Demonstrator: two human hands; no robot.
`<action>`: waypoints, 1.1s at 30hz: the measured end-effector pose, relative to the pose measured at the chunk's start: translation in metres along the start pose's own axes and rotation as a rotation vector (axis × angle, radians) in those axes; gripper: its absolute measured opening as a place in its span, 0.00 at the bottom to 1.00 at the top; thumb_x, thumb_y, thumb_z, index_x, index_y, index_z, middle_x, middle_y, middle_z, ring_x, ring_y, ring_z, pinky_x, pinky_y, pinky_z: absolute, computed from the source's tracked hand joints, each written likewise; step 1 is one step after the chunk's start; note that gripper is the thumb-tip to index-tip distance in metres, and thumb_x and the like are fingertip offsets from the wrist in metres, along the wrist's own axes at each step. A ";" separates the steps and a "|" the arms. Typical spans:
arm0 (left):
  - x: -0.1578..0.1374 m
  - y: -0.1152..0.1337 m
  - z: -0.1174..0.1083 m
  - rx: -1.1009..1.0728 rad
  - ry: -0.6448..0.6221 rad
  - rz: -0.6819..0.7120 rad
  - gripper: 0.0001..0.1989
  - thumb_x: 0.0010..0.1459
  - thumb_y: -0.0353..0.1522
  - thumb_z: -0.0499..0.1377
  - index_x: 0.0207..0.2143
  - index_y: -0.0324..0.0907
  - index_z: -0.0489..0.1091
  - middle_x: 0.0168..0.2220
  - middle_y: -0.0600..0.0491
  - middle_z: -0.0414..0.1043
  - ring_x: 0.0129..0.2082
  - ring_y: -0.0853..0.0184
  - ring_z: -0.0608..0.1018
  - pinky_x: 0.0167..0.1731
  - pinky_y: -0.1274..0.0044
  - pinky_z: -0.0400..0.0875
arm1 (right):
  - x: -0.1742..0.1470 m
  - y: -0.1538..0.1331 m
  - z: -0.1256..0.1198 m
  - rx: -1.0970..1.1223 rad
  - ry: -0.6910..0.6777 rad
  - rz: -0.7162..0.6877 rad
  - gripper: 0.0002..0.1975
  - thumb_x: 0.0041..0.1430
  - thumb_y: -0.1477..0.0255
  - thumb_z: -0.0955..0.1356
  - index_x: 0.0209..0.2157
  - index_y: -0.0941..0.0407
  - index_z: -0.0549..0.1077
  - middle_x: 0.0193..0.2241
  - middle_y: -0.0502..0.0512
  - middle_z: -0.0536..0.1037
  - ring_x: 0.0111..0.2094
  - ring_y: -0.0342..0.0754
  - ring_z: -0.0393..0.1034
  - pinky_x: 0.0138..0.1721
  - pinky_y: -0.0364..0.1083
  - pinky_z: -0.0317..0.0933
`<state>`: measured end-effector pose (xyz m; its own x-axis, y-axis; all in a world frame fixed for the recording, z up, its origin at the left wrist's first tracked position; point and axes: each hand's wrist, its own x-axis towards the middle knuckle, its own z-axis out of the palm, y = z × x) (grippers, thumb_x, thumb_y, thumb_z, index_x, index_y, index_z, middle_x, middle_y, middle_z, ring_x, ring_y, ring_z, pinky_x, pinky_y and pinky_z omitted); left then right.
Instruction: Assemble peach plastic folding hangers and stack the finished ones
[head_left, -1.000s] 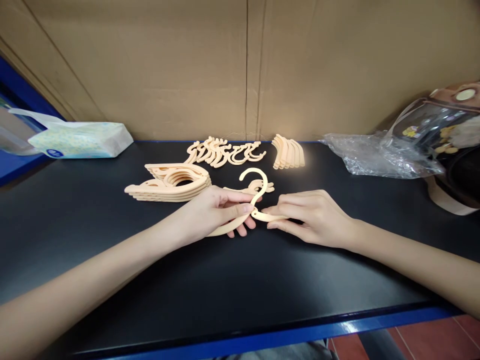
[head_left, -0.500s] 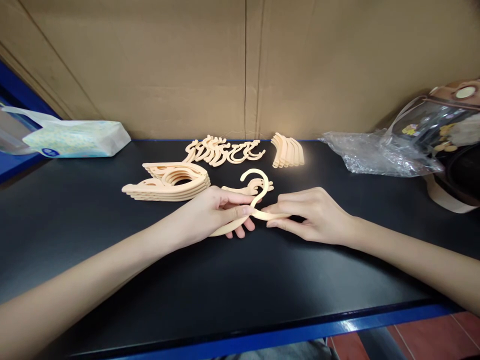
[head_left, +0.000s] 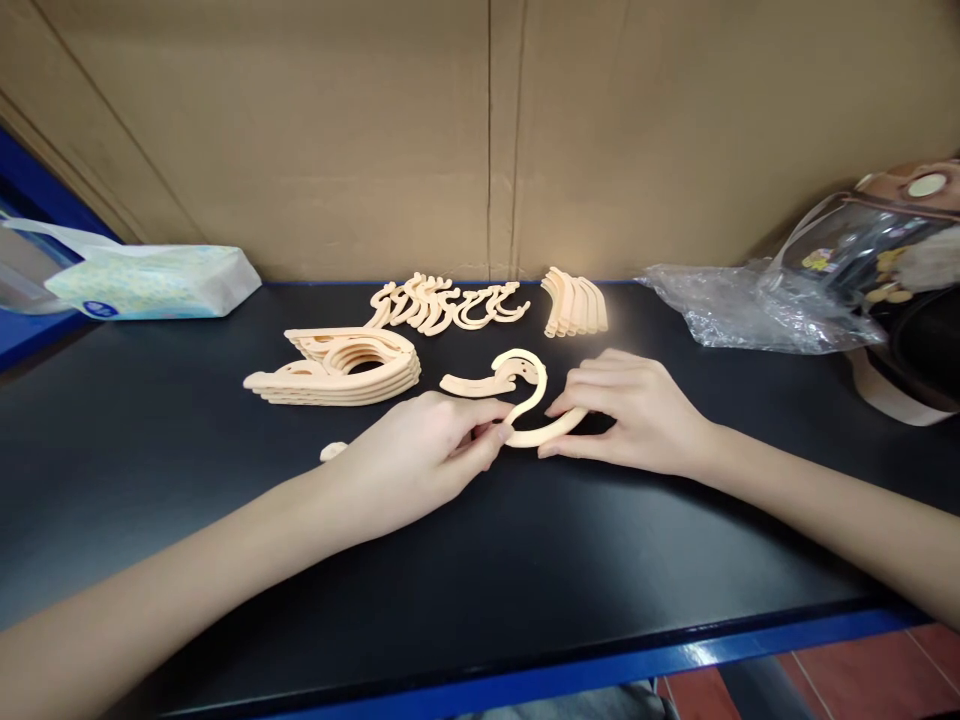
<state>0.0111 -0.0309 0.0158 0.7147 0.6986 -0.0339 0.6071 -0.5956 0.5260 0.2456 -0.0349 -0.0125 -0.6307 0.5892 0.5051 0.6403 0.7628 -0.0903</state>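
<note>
A cream plastic clothes hanger [head_left: 541, 433] is held between my hands above the table, with its curved hook upward. My left hand [head_left: 424, 450] pinches it at the base of the hook. On the right, my right hand [head_left: 637, 405] grips the hanger's right arm between thumb and fingers. A pale rounded end [head_left: 333, 452] shows beyond my left wrist; whether it belongs to the held hanger I cannot tell. Just behind the hook lies a loose hanger arm piece [head_left: 476, 385] with holes at its rounded end.
A stack of folded hangers [head_left: 337, 385] lies left of centre. Farther back are a pile of loose hooks [head_left: 427, 305] and a row of arm pieces [head_left: 576, 303]. A tissue pack [head_left: 154, 285] stands at left. Crumpled clear plastic [head_left: 757, 310] and a transparent bag [head_left: 855, 250] are at right.
The hanger has turned and tipped, so its hook sits slightly lower and to the right. My left hand has turned over it, its lower fingers now hidden. The loose arm piece shows more fully.
</note>
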 end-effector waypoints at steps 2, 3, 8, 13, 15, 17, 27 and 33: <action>0.000 0.001 0.001 0.032 0.007 0.018 0.15 0.64 0.39 0.51 0.32 0.41 0.71 0.18 0.59 0.61 0.17 0.74 0.61 0.19 0.81 0.51 | 0.000 0.000 0.000 -0.036 0.033 0.029 0.20 0.53 0.52 0.70 0.32 0.56 0.74 0.21 0.49 0.73 0.26 0.45 0.65 0.35 0.47 0.55; 0.001 0.000 0.001 0.040 0.009 0.024 0.15 0.63 0.41 0.53 0.33 0.41 0.72 0.18 0.60 0.60 0.17 0.74 0.61 0.19 0.81 0.51 | 0.000 0.000 0.000 -0.041 0.047 0.052 0.22 0.51 0.51 0.70 0.34 0.56 0.74 0.23 0.50 0.73 0.28 0.46 0.66 0.38 0.48 0.56; 0.002 -0.003 0.002 0.083 0.012 0.052 0.16 0.63 0.42 0.53 0.34 0.40 0.72 0.18 0.59 0.61 0.18 0.73 0.62 0.21 0.80 0.51 | 0.000 -0.002 -0.001 -0.004 0.053 0.180 0.33 0.44 0.49 0.73 0.45 0.56 0.66 0.30 0.52 0.74 0.37 0.53 0.69 0.46 0.53 0.56; 0.002 -0.006 0.003 0.106 0.003 0.129 0.17 0.64 0.42 0.52 0.34 0.39 0.71 0.19 0.58 0.63 0.19 0.72 0.65 0.22 0.80 0.53 | 0.000 -0.002 0.000 0.019 0.017 0.187 0.43 0.43 0.49 0.73 0.55 0.57 0.60 0.31 0.52 0.73 0.40 0.53 0.69 0.50 0.55 0.54; 0.001 -0.006 0.003 0.108 -0.012 0.161 0.17 0.64 0.42 0.52 0.36 0.40 0.71 0.20 0.58 0.64 0.19 0.71 0.65 0.22 0.79 0.53 | 0.000 -0.002 -0.001 0.035 0.005 0.181 0.43 0.43 0.48 0.73 0.56 0.57 0.60 0.32 0.52 0.73 0.40 0.54 0.68 0.51 0.56 0.53; 0.000 -0.007 0.002 0.112 -0.032 0.188 0.16 0.65 0.41 0.52 0.38 0.40 0.72 0.20 0.58 0.64 0.19 0.71 0.65 0.23 0.79 0.54 | 0.000 -0.002 -0.001 0.052 -0.008 0.175 0.44 0.43 0.48 0.73 0.56 0.57 0.59 0.34 0.53 0.74 0.41 0.54 0.68 0.51 0.56 0.53; -0.001 -0.007 0.002 0.103 -0.083 0.221 0.12 0.64 0.37 0.53 0.42 0.42 0.73 0.23 0.58 0.68 0.20 0.73 0.67 0.23 0.80 0.55 | 0.001 -0.003 -0.002 0.050 -0.005 0.102 0.40 0.47 0.49 0.72 0.56 0.56 0.61 0.44 0.59 0.74 0.48 0.57 0.66 0.52 0.57 0.54; -0.002 -0.007 0.004 0.138 0.003 0.227 0.10 0.62 0.36 0.55 0.38 0.40 0.73 0.21 0.59 0.68 0.19 0.73 0.67 0.21 0.81 0.56 | 0.000 -0.011 -0.012 -0.140 0.109 0.021 0.32 0.50 0.47 0.69 0.49 0.55 0.70 0.45 0.62 0.72 0.46 0.57 0.66 0.46 0.55 0.56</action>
<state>0.0069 -0.0295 0.0082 0.8370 0.5422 0.0743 0.4734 -0.7855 0.3986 0.2439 -0.0469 -0.0011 -0.5704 0.5664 0.5949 0.7125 0.7015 0.0153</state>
